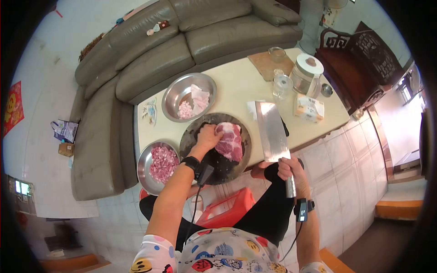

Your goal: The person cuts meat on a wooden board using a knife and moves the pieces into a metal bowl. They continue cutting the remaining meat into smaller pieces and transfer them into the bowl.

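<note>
Meat point(229, 142) lies on the round board point(227, 173), seemingly being steadied; next move would call for bringing the cleaver point(271, 132) over it. Its long axis runs away from the person point(227, 250), near end slightly rightward. Left hand point(209, 137) touches it — whether gripping, I cannot tell; right hand point(292, 169) clasps the cleaver.

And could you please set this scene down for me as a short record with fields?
Left hand: touching the left side of the raw meat piece
Right hand: gripping the cleaver by its handle, blade apart from the meat
Work surface: round dark board, under the meat piece
Near bowl: small diced reddish meat, left of the board
Far bowl: pale pieces, some small, some larger
Far right of table: lidded pitcher, among other items
</note>
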`<state>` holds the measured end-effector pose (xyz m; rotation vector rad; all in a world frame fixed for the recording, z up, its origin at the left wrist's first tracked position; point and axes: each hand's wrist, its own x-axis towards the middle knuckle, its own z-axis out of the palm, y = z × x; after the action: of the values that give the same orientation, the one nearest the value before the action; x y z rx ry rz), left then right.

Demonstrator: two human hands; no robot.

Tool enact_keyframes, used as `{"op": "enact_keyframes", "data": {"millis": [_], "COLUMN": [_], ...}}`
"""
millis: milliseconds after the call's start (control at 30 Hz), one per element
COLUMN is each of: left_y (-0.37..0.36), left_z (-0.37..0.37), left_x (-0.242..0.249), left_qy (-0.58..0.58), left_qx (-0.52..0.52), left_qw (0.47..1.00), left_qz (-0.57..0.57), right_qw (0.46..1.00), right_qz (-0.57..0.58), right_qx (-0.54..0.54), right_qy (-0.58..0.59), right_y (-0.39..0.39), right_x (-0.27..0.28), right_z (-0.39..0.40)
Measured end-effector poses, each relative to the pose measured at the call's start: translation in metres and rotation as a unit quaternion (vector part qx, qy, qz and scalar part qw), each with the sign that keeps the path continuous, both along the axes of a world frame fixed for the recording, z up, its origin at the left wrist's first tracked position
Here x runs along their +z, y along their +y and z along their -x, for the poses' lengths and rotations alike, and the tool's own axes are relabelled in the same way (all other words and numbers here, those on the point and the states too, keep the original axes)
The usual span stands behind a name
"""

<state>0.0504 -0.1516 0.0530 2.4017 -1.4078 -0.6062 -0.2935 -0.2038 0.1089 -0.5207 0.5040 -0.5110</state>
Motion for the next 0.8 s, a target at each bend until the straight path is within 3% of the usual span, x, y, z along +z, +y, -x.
{"op": "enact_keyframes", "data": {"millis": [33,100,333,400,433,467,500,533,567,633,800], "left_y": [-0.004,-0.006,-0.009,-0.005,-0.002,0.003,0.010,0.018,0.027,0.047,0.079], "left_z": [0.004,0.005,0.024,0.028,0.025,0.018,0.012,0.006,0.004,0.008,0.025], "left_x": [-0.005,-0.001,0.017,0.009,0.009,0.010,0.012,0.010,0.007,0.017,0.047], "left_qy": [-0.046,0.028,0.104,0.139,0.141,0.327,0.500,0.563,0.564,0.713,0.762], "left_qx": [0.005,0.030,0.040,0.112,0.111,0.156,0.196,0.205,0.203,0.218,0.244], "left_qw": [0.998,0.996,0.992,0.967,0.967,0.923,0.840,0.797,0.797,0.635,0.528], "left_qz": [0.052,0.078,0.064,0.182,0.180,0.128,0.071,0.078,0.075,0.201,0.284], "right_qw": [1.000,1.000,0.999,0.999,0.999,1.000,1.000,1.000,0.999,0.999,0.999], "right_qz": [0.006,0.006,-0.023,-0.024,-0.017,-0.010,-0.013,-0.011,-0.008,-0.011,-0.003], "right_qx": [0.004,0.000,0.004,0.014,0.017,0.019,0.016,0.024,0.031,0.034,0.033], "right_qy": [-0.003,0.003,-0.039,-0.039,-0.031,-0.023,-0.020,-0.014,-0.010,-0.003,-0.003], "right_y": [0.000,-0.003,-0.013,-0.012,-0.011,-0.009,-0.008,-0.009,-0.009,-0.010,-0.008], "right_x": [0.001,-0.001,-0.018,-0.018,-0.016,-0.014,-0.014,-0.013,-0.012,-0.013,-0.018], "right_z": [0.001,0.007,0.010,0.010,0.008,0.008,0.008,0.007,0.006,0.007,0.003]}}
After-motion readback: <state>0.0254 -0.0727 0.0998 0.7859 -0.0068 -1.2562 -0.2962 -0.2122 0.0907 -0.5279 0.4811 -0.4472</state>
